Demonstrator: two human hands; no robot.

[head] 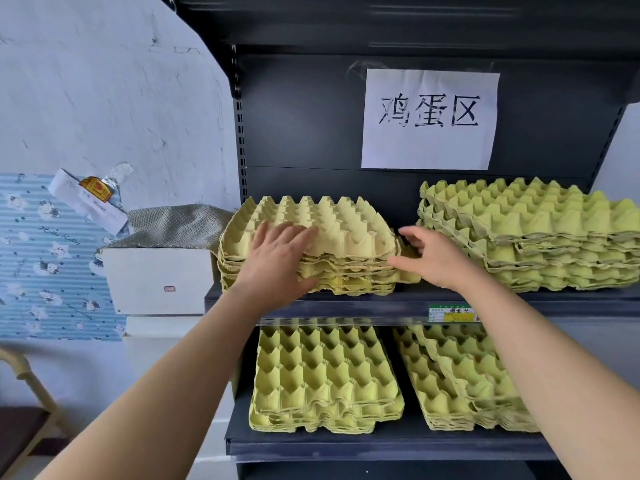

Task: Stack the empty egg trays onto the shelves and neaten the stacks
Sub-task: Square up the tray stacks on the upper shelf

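left hand (277,261) flat, fingers spread on upper-left tray stack (308,244); right hand (429,258) loosely spread at stack's right edge. press evenly, nudge edges flush on shelf (346,299).

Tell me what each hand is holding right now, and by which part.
Neither hand lifts anything. The left hand lies flat on the upper-left tray stack, fingers over its front edge; the right hand touches that stack's right front corner.

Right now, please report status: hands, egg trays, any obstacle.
Left hand flat on upper-left tray stack; right hand at its right edge, no closed grip. Upper-right stack uneven. Nothing blocking.
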